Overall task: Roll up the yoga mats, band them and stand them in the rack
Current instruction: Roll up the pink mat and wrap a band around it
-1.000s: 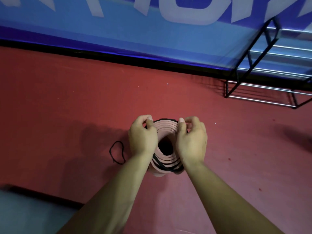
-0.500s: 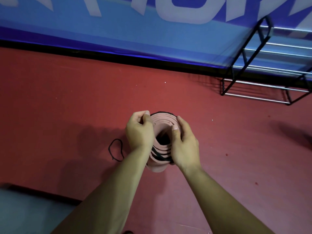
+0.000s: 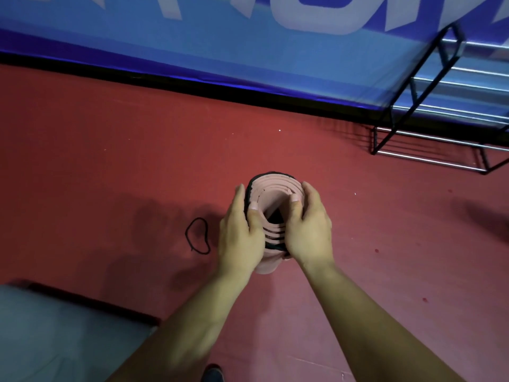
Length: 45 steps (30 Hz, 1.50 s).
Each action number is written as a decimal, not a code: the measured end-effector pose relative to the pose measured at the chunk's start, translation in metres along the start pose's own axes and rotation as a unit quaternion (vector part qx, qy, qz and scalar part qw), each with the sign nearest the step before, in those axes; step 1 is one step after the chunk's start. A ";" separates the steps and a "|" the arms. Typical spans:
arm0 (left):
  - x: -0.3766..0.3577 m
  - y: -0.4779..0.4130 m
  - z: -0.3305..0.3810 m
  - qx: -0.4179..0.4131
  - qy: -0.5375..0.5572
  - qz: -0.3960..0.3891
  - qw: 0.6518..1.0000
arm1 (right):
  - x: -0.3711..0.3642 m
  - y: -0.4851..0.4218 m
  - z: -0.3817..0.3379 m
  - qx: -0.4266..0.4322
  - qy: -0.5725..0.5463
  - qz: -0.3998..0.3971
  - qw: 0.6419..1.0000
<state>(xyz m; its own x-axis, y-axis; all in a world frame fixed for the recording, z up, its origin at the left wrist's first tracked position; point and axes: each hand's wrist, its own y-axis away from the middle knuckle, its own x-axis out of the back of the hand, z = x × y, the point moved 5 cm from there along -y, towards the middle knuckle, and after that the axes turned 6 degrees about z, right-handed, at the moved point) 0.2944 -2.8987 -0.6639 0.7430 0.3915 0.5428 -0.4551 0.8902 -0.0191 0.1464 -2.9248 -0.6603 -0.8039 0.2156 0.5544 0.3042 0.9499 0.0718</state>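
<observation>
Right now your left hand [image 3: 242, 230] and right hand [image 3: 308, 230] clasp the rolled pink mat [image 3: 272, 194] upright at frame centre; ease off before banding and it may uncoil, since the black band [image 3: 197, 236] lies loose just left.

Dim indoor light, soft shadows left of the arms, blurred bowed edges

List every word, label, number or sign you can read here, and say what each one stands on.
Blue banner along the wall: large pale letters, cut off by the top of the frame, so no word can be read.
Rolled pink yoga mat, held between the left hand and right hand: no print visible.
Metal rack, loose black band and red floor: no text.
</observation>
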 end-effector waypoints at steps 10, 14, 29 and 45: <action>0.003 -0.003 -0.001 -0.042 0.086 0.011 0.995 | 0.001 0.000 -0.005 0.032 -0.001 0.025 0.999; 0.000 -0.004 -0.004 0.001 0.132 0.054 0.990 | -0.001 0.009 -0.007 0.086 0.012 -0.001 0.996; -0.023 -0.006 -0.011 0.017 0.234 0.028 0.972 | -0.002 0.021 0.015 0.111 -0.028 -0.137 0.984; -0.025 -0.006 -0.015 0.068 0.331 -0.122 0.933 | 0.008 0.029 0.012 0.127 -0.040 -0.159 0.978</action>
<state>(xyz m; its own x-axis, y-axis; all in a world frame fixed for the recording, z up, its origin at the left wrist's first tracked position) 0.2864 -2.9106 -0.6900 0.9525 0.2796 -0.1210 -0.2579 0.9514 0.1683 0.1422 -2.8930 -0.6636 -0.8782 -0.0917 0.4694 -0.0955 0.9953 0.0157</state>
